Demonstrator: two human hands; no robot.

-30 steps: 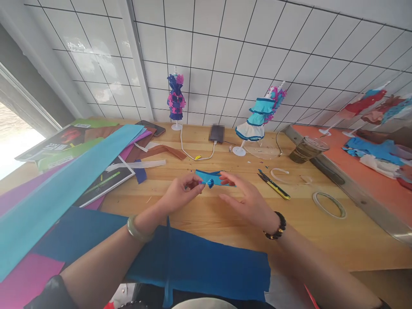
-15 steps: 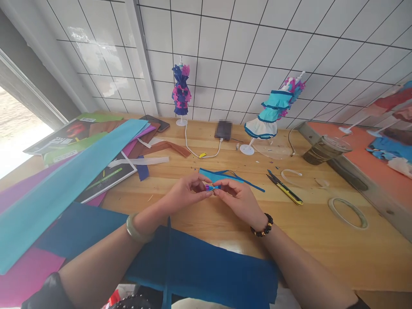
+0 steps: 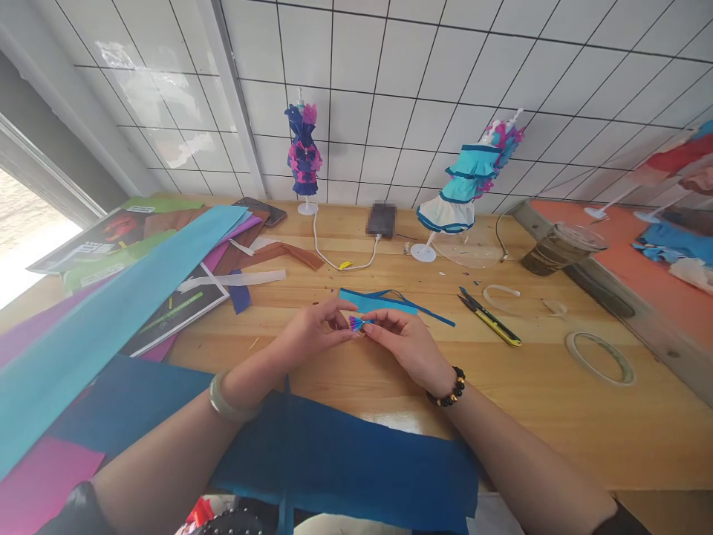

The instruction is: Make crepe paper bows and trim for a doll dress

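Note:
Between my two hands is a small pleated piece [image 3: 356, 323], purple and blue, fanned out toward the left. My right hand [image 3: 405, 343] pinches its gathered end between thumb and fingertips. The thumb and fingers of my left hand [image 3: 317, 331] curve around the fanned side, closed on its edge. Just behind the hands, a light blue strip with a dark blue border [image 3: 379, 303] lies on the wooden table [image 3: 557, 416]. Yellow and black snips [image 3: 490, 318] rest to the right of it.
Two small dress stands [image 3: 304, 160] [image 3: 460, 186] stand by the tiled wall. Coloured paper sheets [image 3: 111, 334] cover the left side, and dark blue paper [image 3: 345, 453] lies under my forearms. A tape roll [image 3: 600, 358] and a cup [image 3: 562, 249] are at the right.
My fingers have shifted slightly apart, and more of the pleated piece's fanned side shows between them. The whole view has moved a little.

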